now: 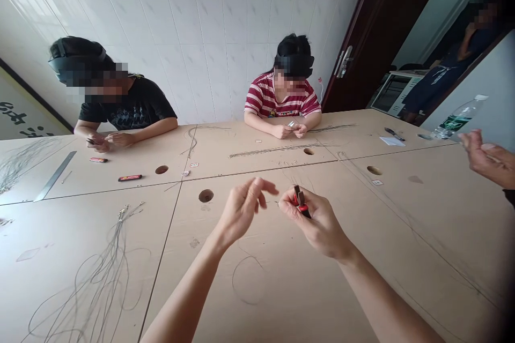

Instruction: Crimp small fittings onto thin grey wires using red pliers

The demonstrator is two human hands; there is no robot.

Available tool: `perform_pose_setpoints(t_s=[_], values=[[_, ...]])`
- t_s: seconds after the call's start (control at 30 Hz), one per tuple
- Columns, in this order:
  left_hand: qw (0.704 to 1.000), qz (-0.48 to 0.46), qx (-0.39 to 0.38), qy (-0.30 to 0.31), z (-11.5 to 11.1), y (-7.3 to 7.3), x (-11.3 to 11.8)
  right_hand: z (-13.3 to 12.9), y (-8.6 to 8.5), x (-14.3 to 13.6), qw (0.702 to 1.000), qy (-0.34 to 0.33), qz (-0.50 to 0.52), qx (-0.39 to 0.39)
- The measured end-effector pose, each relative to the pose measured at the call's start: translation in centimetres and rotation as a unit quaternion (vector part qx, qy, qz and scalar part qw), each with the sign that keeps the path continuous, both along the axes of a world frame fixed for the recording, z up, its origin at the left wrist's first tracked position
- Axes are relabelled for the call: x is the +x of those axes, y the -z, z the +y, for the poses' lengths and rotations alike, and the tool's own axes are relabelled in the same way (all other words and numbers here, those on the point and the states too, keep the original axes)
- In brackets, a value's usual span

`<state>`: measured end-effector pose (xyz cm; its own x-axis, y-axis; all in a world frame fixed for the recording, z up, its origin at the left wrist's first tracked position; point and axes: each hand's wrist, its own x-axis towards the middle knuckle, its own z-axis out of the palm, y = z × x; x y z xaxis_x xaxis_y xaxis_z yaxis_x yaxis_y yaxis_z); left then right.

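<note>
My right hand (316,220) is closed around a small black-and-red tool (301,202) above the middle of the table. Just left of it, my left hand (247,206) is raised with its fingers bent toward the tool. Whether anything thin lies between the left fingers is too small to make out. A loop of thin wire (233,278) curves on the table below my hands. More fine wires lie beyond the right hand.
Bundled thin wires (119,225) spread at the left. Two people work across the table (225,171), which has round holes. A metal ruler (56,174), red-black knives and a water bottle (456,118) lie around; another person's hand (488,158) is at the right.
</note>
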<state>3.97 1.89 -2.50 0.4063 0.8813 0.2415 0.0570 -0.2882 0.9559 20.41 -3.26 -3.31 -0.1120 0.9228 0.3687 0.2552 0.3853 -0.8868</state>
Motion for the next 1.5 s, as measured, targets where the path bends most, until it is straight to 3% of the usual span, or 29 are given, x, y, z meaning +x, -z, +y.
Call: perform_pose_setpoints(t_s=[0.07, 0.17, 0.23, 0.3, 0.37, 0.43, 0.63, 0.73, 0.8, 0.9, 1.0, 1.07, 1.2, 1.27, 1.37, 1.5], values=[[0.997, 0.057, -0.037, 0.047, -0.5, 0.2, -0.4, 0.1, -0.1, 0.3, 1.0, 0.008, -0.005, 0.006], [0.979, 0.053, -0.124, 0.151, -0.9, 0.5, -1.3, 0.4, -0.2, 0.7, 0.999, 0.035, -0.009, 0.008], [0.945, 0.024, -0.203, 0.256, -1.2, 0.7, -2.0, 0.7, -0.2, 0.9, 0.999, 0.052, -0.005, 0.008], [0.886, -0.014, -0.265, 0.38, -1.6, 0.7, -2.3, 1.1, 0.0, 0.8, 0.998, 0.06, 0.004, 0.008], [0.843, -0.053, -0.265, 0.465, -2.2, 0.4, -2.5, 1.3, 0.2, 0.4, 0.998, 0.063, 0.013, 0.004], [0.845, -0.078, -0.213, 0.485, -2.7, -0.3, -2.7, 1.5, 0.5, 0.1, 0.998, 0.058, 0.025, -0.004], [0.915, -0.004, -0.051, 0.399, -3.1, -3.0, -3.9, 1.7, 0.8, -0.2, 0.997, 0.048, 0.05, -0.023], [0.928, 0.006, -0.005, 0.374, -3.0, -3.2, -3.8, 1.8, 0.7, -0.2, 0.997, 0.055, 0.06, -0.016], [0.921, -0.105, 0.013, 0.375, -2.9, -2.6, -3.0, 1.8, 0.7, -0.4, 0.996, 0.053, 0.072, -0.015], [0.884, -0.315, 0.031, 0.344, -2.8, -1.5, -1.9, 1.9, 0.7, -1.0, 0.995, 0.04, 0.089, -0.021], [0.876, -0.375, 0.036, 0.303, -2.7, -1.5, -2.0, 1.8, 0.9, -1.6, 0.995, 0.032, 0.093, -0.023], [0.868, -0.439, 0.026, 0.231, -2.6, -2.3, -2.5, 1.8, 1.0, -1.9, 0.995, 0.028, 0.094, -0.024], [0.842, -0.539, 0.005, 0.012, -1.6, -4.4, -2.6, 1.5, 1.2, -1.9, 0.995, 0.018, 0.098, -0.026], [0.859, -0.509, 0.02, -0.045, -0.7, -4.6, -1.8, 1.3, 1.2, -1.9, 0.995, 0.016, 0.098, -0.028], [0.899, -0.42, 0.056, -0.109, 0.6, -3.5, -0.5, 1.2, 1.1, -1.8, 0.995, 0.012, 0.096, -0.032], [0.97, -0.171, 0.085, -0.149, 0.8, -1.2, -0.1, 1.2, 0.8, -1.8, 0.996, 0.01, 0.087, -0.034]])
